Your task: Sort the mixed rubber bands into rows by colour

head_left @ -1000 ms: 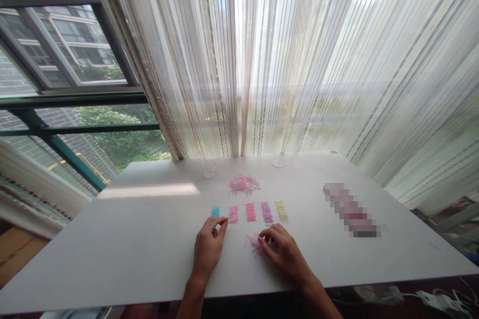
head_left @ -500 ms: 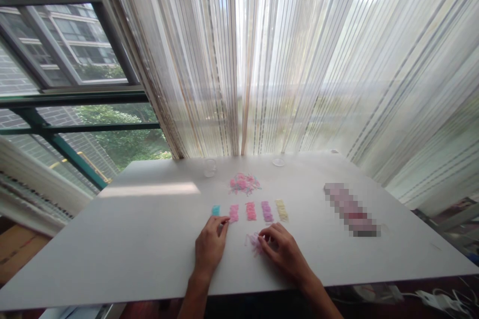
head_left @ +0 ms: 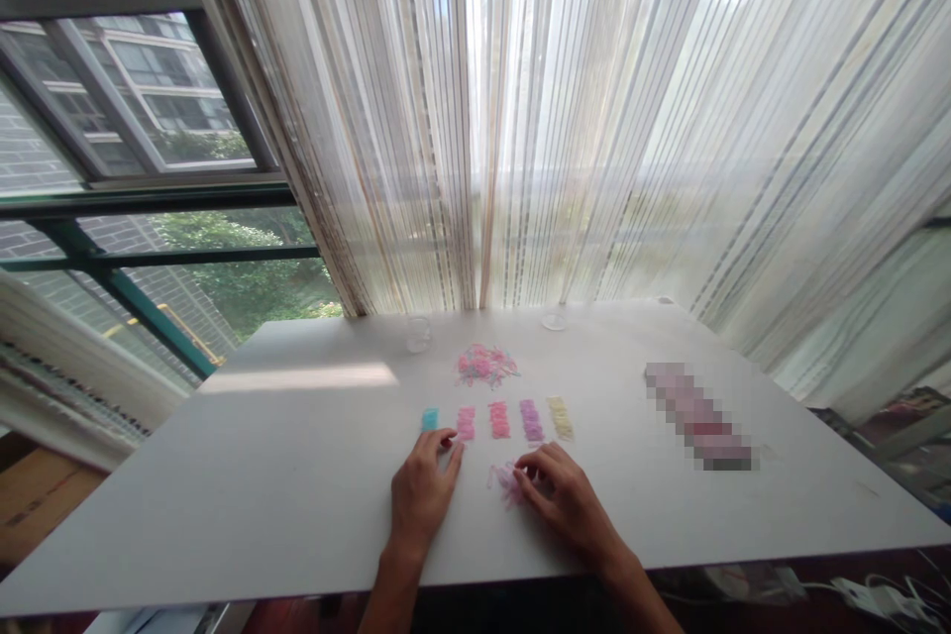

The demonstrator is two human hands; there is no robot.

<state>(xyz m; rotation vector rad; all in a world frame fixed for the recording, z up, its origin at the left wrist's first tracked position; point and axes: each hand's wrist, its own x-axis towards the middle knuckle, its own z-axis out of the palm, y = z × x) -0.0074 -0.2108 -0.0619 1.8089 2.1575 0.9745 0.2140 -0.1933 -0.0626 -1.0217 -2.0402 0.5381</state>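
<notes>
Several short stacks of small coloured pieces lie in a row on the white table: blue (head_left: 430, 418), pink (head_left: 466, 423), red-pink (head_left: 498, 420), purple (head_left: 531, 420) and yellow (head_left: 560, 418). My left hand (head_left: 425, 483) rests below the blue and pink stacks, thumb and index finger apart, nothing visible between them. A loose light-purple pile (head_left: 507, 482) lies nearer the front edge. My right hand (head_left: 563, 493) touches its right side with fingertips pinched; what they hold is too small to name. Behind the row is a mixed pink and blue heap (head_left: 484, 366).
Two clear round containers, one at the back left (head_left: 417, 333) and one at the back centre (head_left: 554, 321), stand on the white table (head_left: 297, 485). A pixelated pinkish long object (head_left: 698, 416) lies on the right. Sheer curtains (head_left: 520, 119) hang behind.
My left hand has shifted slightly right, and its thumb has moved away from the index finger. My right hand has barely moved beside the light-purple pile.
</notes>
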